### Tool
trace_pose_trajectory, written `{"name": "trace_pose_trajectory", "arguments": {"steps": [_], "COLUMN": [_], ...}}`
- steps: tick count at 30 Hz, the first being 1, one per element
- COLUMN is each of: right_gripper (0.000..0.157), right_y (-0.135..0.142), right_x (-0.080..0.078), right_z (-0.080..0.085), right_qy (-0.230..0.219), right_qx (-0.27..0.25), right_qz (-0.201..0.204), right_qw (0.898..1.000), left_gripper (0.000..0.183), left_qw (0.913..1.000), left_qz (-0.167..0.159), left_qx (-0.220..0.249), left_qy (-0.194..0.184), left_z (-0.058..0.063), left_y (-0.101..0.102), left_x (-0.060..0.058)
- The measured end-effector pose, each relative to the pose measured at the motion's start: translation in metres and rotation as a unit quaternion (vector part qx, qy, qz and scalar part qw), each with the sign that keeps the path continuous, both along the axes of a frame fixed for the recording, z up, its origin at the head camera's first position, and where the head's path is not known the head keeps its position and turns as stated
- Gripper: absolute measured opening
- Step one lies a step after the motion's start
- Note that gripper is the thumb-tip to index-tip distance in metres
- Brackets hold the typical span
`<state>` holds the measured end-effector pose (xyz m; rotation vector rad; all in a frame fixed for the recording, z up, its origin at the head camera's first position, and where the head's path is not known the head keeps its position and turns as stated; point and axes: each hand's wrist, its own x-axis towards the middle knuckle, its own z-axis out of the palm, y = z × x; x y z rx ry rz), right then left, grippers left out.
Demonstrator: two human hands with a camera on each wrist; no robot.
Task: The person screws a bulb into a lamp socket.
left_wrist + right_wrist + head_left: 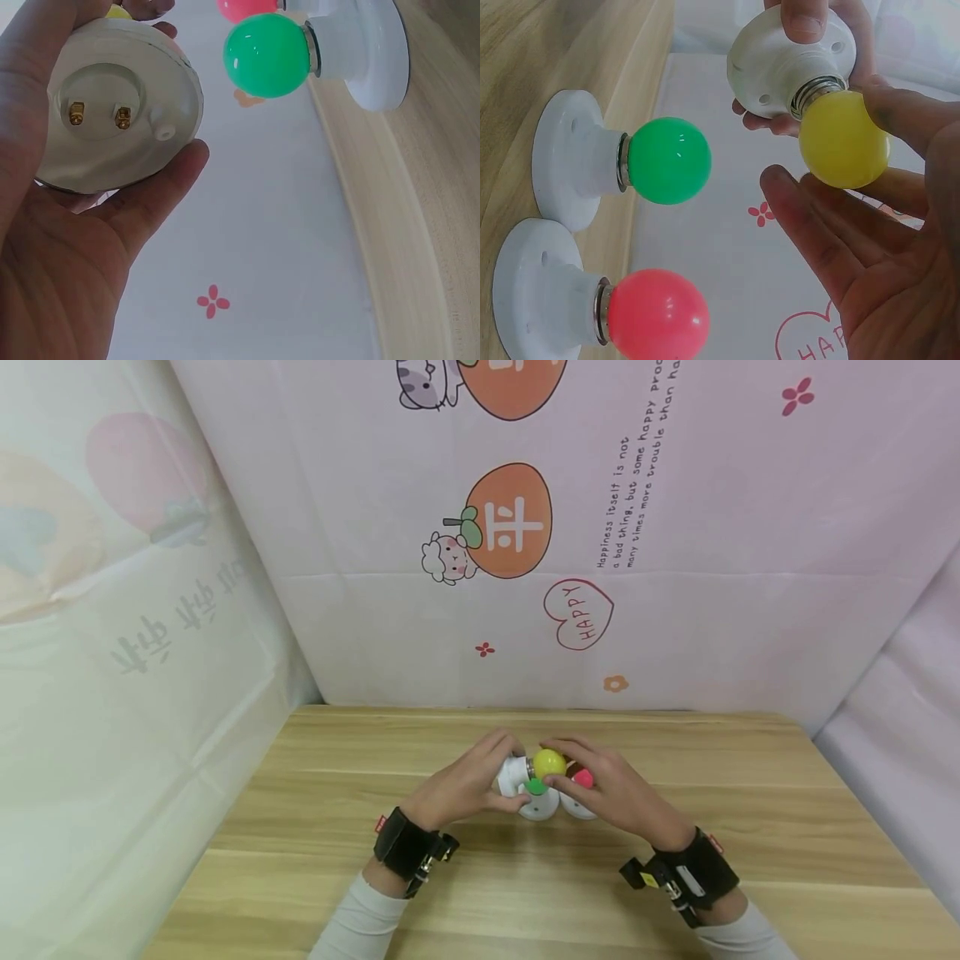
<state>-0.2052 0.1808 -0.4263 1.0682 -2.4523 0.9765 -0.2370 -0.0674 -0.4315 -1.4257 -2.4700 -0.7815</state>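
Note:
My left hand (463,783) grips a white round lamp holder (765,64) by its base, raised above the table. Its underside, with two brass terminals (123,118), faces the left wrist camera. A yellow bulb (844,142) sits at the mouth of that holder, part of its metal screw thread (816,94) still showing. Thumb and fingers of my right hand (611,785) pinch the yellow bulb, while the index finger extends apart from it in the right wrist view.
On the wooden table (360,877) stand two more white holders side by side, one with a green bulb (669,160), the other with a pinkish-red bulb (660,315). Both are close below my hands. A printed white cloth (375,610) hangs behind the table's back edge.

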Motion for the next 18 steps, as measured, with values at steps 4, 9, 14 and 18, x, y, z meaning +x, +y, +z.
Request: {"name": "trace_pose_trajectory", "arguments": {"steps": [4,9,14,18], "right_gripper": [0.05,0.05,0.053,0.058], "right_y": [-0.0009,-0.0021,-0.001,-0.0007], "right_x": [0.0002,-0.0001,-0.0009,-0.0015], "right_z": [0.001,0.0014,0.0013,0.0023], "right_qy": [0.007,0.011,0.015,0.022], "right_qx": [-0.006,-0.025,-0.023,-0.019], "right_qz": [0.002,0.009,0.025,0.037], "right_qw": [1.0,1.0,0.999,0.999], "left_gripper": [0.047,0.046,0.046,0.045], "left_qw": [1.0,1.0,1.0,1.0], "left_qz": [-0.001,0.002,0.001,0.0], "left_qx": [-0.001,-0.004,0.001,0.001], "left_qy": [0.005,-0.002,-0.002,0.004], "left_z": [0.0006,0.0012,0.0011,0.0006], "left_y": [0.0008,0.0012,0.0004,-0.0004], "left_x": [0.0006,0.0011,0.0007,0.0005]}}
